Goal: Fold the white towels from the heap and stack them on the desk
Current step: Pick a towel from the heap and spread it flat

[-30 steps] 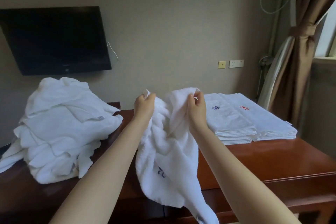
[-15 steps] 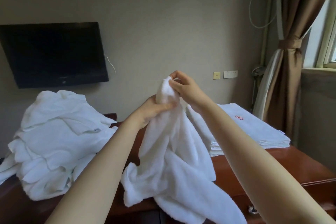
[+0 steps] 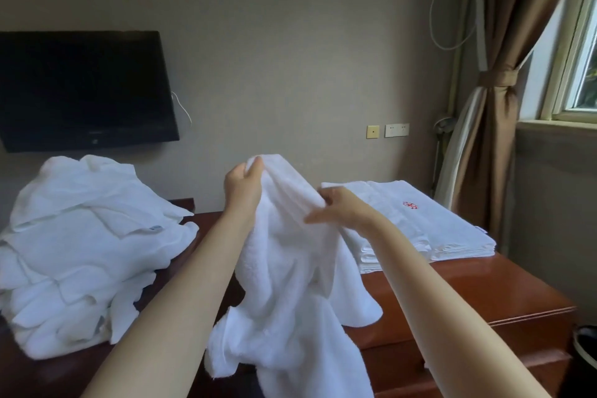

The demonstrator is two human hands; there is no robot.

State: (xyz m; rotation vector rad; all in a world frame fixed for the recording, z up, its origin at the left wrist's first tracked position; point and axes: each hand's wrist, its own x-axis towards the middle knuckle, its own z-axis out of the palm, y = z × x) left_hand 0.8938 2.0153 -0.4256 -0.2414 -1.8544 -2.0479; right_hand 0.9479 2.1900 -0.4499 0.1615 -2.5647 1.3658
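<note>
Above desk (image 3: pixel 452 284), hands (image 3: pixel 242 186) (image 3: pixel 342 208) pinch towel (image 3: pixel 290 268).

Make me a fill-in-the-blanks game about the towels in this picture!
1. The left hand grips the top of a white ____.
2. The mark sewn on the folded stack is coloured ____.
3. The messy heap sits below a black ____ on the wall.
Missing words: towel; red; TV.
</note>
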